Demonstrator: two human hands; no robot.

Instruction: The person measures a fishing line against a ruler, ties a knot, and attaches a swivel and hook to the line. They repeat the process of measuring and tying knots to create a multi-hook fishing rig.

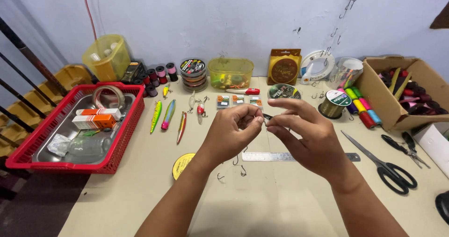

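Head view shows a small dark metal piece [267, 117], too small to identify surely, pinched between the fingertips of both hands above the beige counter [280, 204]. Left hand [229, 134] is closed around it with curled fingers, and right hand [304, 134] grips it from the other side with thumb and forefinger, other fingers spread.

Under the hands lie loose bare metal fishing hooks [238, 167] and a flat steel ruler [276, 156]. Near the left wrist is a round yellow spool [180, 164]. Right of the right hand lie black-handled scissors [383, 164] and black pliers [409, 148]. Beyond the hands are long colourful fishing lures [168, 114] and small hook packets [237, 100]. Far to the left stands a red plastic basket [131, 124] with boxes inside, and far to the right an open cardboard box [379, 94].
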